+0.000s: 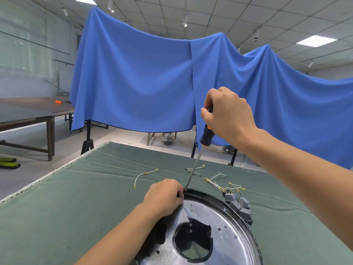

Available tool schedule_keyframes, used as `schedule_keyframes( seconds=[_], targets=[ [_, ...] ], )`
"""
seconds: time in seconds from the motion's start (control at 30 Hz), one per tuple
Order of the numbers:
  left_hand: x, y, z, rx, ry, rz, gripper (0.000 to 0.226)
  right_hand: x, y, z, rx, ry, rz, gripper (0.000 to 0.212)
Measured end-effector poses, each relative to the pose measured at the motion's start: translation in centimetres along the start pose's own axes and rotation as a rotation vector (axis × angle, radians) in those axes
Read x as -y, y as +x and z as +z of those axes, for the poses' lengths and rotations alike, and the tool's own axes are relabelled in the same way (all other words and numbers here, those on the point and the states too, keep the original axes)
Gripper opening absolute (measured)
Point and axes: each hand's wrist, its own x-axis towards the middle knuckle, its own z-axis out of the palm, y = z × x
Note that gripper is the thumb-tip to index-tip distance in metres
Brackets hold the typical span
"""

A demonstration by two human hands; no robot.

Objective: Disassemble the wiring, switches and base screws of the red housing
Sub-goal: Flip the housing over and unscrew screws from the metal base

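A round housing with a shiny metal base plate (202, 222) and a dark rim lies at the near edge of the green table; its red colour does not show. My left hand (164, 196) grips the rim at the far left side. My right hand (227, 115) holds a black and orange screwdriver (206, 136) high up. The long shaft slants down to the rim, and its tip sits right beside my left fingers. Several grey switches (238, 204) lie against the right side of the rim, with white wires (215, 181) attached.
Loose white wires with ring terminals, one (145, 175) left of centre and one (194, 169) behind the shaft, lie on the green table cloth (76, 203). A blue cloth (143, 79) hangs behind the table. Wooden tables (28, 115) stand at the left.
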Motion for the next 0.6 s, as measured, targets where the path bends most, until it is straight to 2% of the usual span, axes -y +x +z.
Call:
schedule_keyframes(
  seconds=[0.2,0.33,0.6],
  targets=[
    [-0.4,0.5,0.9,0.017,0.147,0.113,0.013,-1.2,-0.7,-0.6,-0.140,-0.024,0.024,0.017],
    [-0.5,0.6,1.2,0.007,0.233,0.137,0.017,-1.6,-1.9,0.1,-0.278,0.066,0.016,0.023],
    [-0.6,0.2,0.4,-0.152,-0.201,0.057,0.005,-1.7,-8.3,5.5,-0.322,0.318,0.108,0.022]
  ],
)
